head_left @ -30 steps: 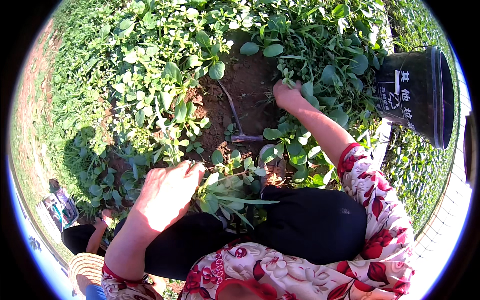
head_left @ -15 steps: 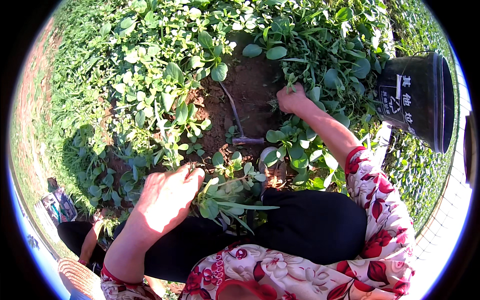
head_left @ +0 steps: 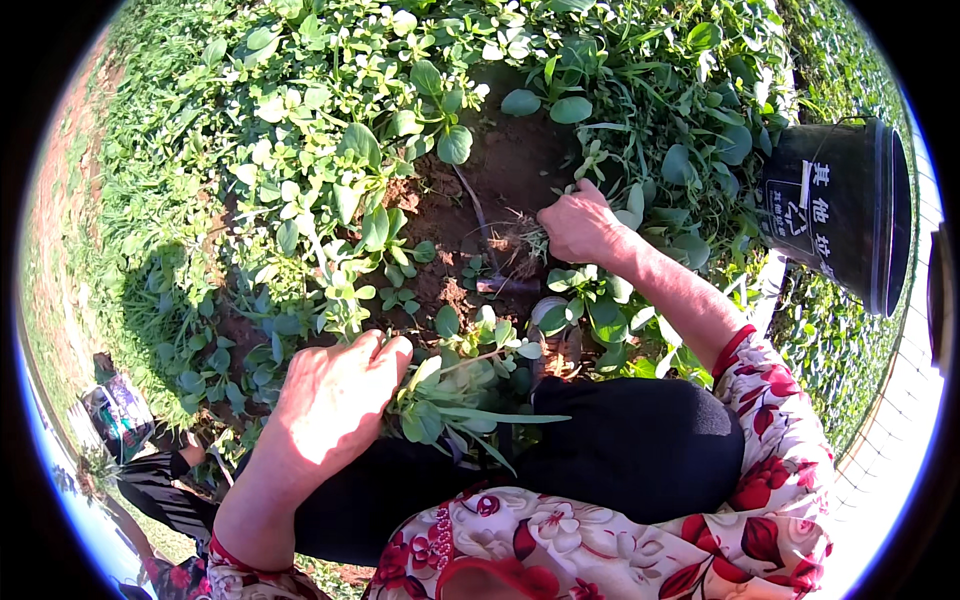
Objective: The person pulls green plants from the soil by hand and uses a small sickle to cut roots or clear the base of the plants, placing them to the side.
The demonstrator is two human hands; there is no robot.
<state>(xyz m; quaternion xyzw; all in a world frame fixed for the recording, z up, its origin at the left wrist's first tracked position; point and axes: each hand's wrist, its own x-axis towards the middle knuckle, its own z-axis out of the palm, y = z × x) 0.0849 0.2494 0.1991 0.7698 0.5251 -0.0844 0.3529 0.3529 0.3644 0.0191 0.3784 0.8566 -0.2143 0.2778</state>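
Note:
My left hand (head_left: pixel 340 395) is closed round a bunch of pulled weeds (head_left: pixel 440 400), whose leaves and long blades hang out to its right over my dark trousers. Over the bare brown soil (head_left: pixel 510 160), my right hand (head_left: pixel 585 228) is closed on a small weed. That weed's fine pale roots (head_left: pixel 525 245) stick out on the left of the fist, while leafy stems show above it. Below these roots a small hand tool (head_left: pixel 507 286) lies on the ground, its thin bent shaft partly covered. Broad-leaved seedlings (head_left: pixel 595 310) stand just below my right wrist.
Dense low greenery (head_left: pixel 270 130) surrounds the soil patch. At the right stands a black bucket (head_left: pixel 840 205) with white markings, beside a pale edging strip (head_left: pixel 770 290). A shoe tip (head_left: pixel 548 312) shows before my knees. Another person's dark-trousered leg (head_left: pixel 170 490) is at lower left, near a bag (head_left: pixel 120 415).
My right hand has drawn a little nearer to me, and tangled roots now show at its left side. My left hand keeps its bunch. The other person's straw hat has left the view.

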